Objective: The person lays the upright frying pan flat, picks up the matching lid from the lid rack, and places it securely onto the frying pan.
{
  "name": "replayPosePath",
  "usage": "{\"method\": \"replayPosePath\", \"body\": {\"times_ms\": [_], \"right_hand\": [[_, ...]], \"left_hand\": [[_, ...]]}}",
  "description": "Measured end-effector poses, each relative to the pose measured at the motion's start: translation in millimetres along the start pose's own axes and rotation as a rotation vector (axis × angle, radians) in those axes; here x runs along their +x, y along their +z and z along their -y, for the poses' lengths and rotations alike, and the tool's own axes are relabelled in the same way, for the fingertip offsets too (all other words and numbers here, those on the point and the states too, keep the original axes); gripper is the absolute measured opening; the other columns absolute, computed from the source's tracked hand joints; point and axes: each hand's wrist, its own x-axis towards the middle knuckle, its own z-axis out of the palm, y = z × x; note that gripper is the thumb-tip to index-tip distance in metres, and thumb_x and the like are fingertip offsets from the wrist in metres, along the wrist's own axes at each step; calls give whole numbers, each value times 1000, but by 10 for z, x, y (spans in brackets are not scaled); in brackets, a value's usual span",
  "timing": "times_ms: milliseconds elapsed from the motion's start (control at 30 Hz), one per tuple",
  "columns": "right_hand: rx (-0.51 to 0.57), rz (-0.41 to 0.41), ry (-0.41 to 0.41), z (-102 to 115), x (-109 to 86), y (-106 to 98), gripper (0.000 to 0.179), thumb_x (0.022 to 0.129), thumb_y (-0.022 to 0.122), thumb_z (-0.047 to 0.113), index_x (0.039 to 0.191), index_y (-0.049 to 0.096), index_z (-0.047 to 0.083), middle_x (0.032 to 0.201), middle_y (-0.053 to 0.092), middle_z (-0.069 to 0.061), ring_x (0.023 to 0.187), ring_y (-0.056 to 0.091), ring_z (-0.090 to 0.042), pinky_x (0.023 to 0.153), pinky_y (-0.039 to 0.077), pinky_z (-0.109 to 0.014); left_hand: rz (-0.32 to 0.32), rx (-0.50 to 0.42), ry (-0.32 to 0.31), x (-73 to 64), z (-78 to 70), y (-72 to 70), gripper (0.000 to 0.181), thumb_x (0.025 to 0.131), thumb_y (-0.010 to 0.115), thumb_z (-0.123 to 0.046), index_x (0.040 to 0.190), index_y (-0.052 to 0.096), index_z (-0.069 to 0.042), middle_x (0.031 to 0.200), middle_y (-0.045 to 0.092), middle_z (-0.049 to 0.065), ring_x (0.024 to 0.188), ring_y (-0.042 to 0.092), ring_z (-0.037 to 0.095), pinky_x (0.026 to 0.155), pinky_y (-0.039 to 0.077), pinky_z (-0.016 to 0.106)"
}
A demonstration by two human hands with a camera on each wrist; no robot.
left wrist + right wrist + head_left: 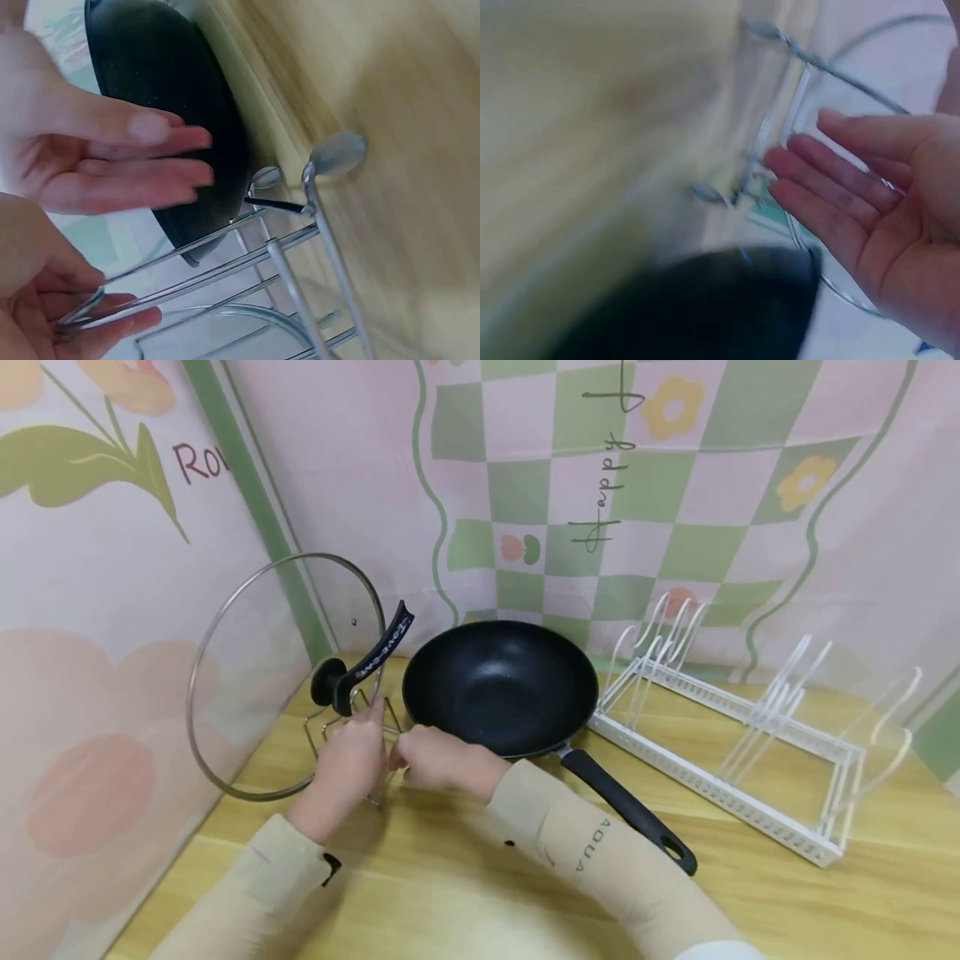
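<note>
A silver wire rack [187,289] stands on the wooden table, its end within the grip of my left hand [351,753]. In the left wrist view, the fingers of that hand wrap the end of the rack's bars. My right hand [438,758] is beside the rack, in front of the pan; in the right wrist view its fingers [825,210] are extended, with nothing held. A round glass lid [262,681] with a metal rim stands on edge at the rack, its black knob and upright handle [382,647] facing right.
Right of the hands sits a black wok-like pan [502,685], its long handle [626,806] pointing toward the front right. Farther right, a white rack [720,789] with upright dividers lies on the table. Patterned cloth walls [517,493] border the left and back.
</note>
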Motion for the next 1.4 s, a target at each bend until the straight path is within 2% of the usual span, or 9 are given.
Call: {"method": "replayPosePath", "body": {"times_ms": [100, 233, 467, 633, 733, 833, 1000, 1167, 1400], "right_hand": [[13, 10, -21, -40, -65, -205, 31, 88, 68, -7, 113, 79, 7, 113, 76, -4, 107, 70, -17, 90, 56, -28], [34, -75, -52, -116, -156, -457, 24, 95, 67, -3, 114, 78, 6, 112, 75, -5, 100, 70, -15, 87, 57, -29], [-56, -461, -221, -254, -215, -724, 25, 98, 69, 4, 123, 73, 4, 119, 73, -10, 111, 69, -21, 96, 54, -31], [-217, -676, -404, -358, -93, -804, 33, 95, 70, -1, 127, 70, 2, 127, 68, -14, 122, 63, -28, 106, 49, -33], [-275, -680, -434, -396, 36, -815, 38, 95, 70, -2, 133, 67, 4, 138, 62, -17, 136, 51, -33, 115, 39, -37], [-332, -604, -392, -385, 159, -807, 41, 98, 66, -1, 138, 64, 8, 144, 58, -15, 142, 44, -33, 120, 32, -41], [-463, -538, -366, -343, 273, -798, 41, 101, 59, -3, 139, 64, 13, 139, 62, -10, 140, 47, -29, 122, 25, -42], [-583, -614, -454, -375, 336, -790, 45, 99, 57, -11, 137, 66, 13, 127, 66, -11, 127, 57, -28, 122, 26, -42], [-680, -707, -584, -484, 401, -754, 58, 96, 51, -19, 141, 63, 17, 110, 64, -12, 107, 61, -27, 121, 29, -44]], "left_hand": [[-52, 85, 69, -2, -20, -12, 58, 84, 68, 7, 138, 52, 16, 114, 69, 29, 71, 69, 37, 50, 58, 40], [-140, 151, 147, 4, -29, 16, 51, 83, 70, 7, 132, 57, 17, 122, 67, 29, 80, 72, 37, 54, 60, 39], [-231, 148, 204, 35, 6, 110, 51, 81, 71, 6, 130, 60, 15, 128, 64, 28, 103, 69, 41, 59, 61, 43], [-221, 171, 220, 50, 18, 169, 53, 82, 75, 1, 131, 60, 14, 129, 63, 26, 100, 68, 39, 59, 61, 43], [-217, 166, 223, 45, 39, 183, 52, 83, 75, 0, 130, 61, 14, 129, 63, 26, 97, 67, 38, 60, 61, 42], [-252, 150, 236, 38, 69, 212, 47, 83, 74, 2, 127, 63, 15, 125, 64, 26, 93, 67, 38, 60, 60, 41], [-307, 129, 265, 37, 93, 252, 38, 87, 70, 3, 123, 65, 15, 120, 65, 27, 90, 67, 38, 58, 60, 40], [-308, 118, 261, 49, 89, 244, 36, 90, 67, 2, 124, 64, 16, 121, 64, 27, 90, 67, 38, 58, 59, 41], [-233, 136, 233, 61, 68, 226, 38, 93, 65, 0, 128, 62, 15, 124, 63, 25, 89, 66, 37, 59, 59, 40]]}}
